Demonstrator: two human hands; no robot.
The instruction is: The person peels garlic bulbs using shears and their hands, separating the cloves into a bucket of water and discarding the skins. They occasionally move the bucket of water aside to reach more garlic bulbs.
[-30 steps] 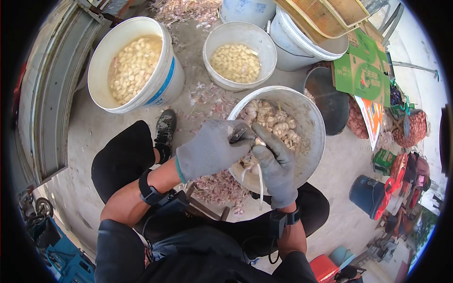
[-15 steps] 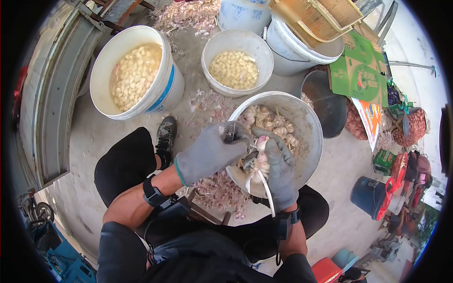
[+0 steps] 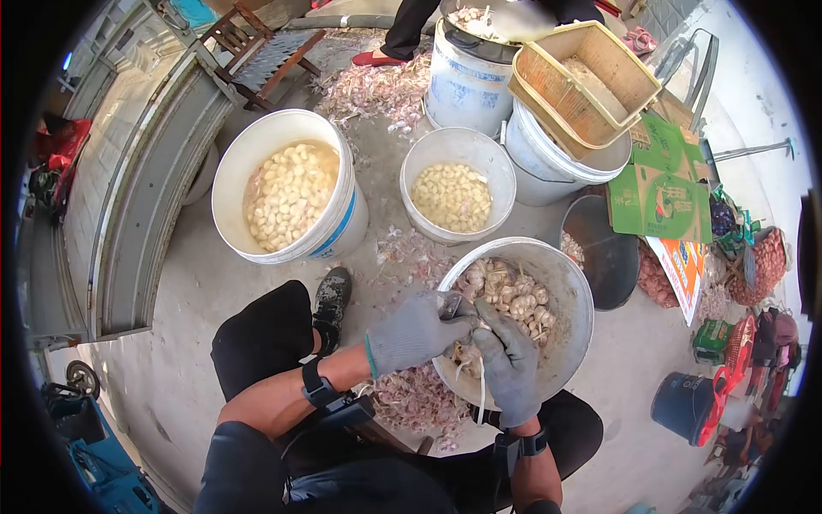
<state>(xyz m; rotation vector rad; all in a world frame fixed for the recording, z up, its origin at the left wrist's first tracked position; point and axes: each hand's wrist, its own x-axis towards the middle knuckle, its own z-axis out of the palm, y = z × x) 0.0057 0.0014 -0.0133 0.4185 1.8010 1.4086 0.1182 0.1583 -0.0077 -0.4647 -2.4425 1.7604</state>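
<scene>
My left hand [image 3: 417,332], in a grey knitted glove, is closed with its fingertips against the garlic; what it pinches is hidden. My right hand [image 3: 511,368], in a grey coated glove, is closed around a garlic bulb [image 3: 467,357], mostly covered by the fingers. From that grip a pale stem [image 3: 482,392] hangs down. Both hands meet over the near left rim of a tilted white bucket [image 3: 575,355]. Inside it lie several whole garlic bulbs [image 3: 514,295].
Peeled cloves sit in liquid in a large white bucket [image 3: 224,224] and a smaller one [image 3: 413,193]. Garlic skins [image 3: 419,403] litter the floor. A black tub [image 3: 612,265], a yellow basket [image 3: 591,51] and a wooden chair [image 3: 272,77] stand around. Someone's red shoe [image 3: 377,59] is at the back.
The view has tilted up, so the buckets sit lower and the other person's legs show. Both hands have drawn together, and the pink-white garlic between them is now mostly covered.
</scene>
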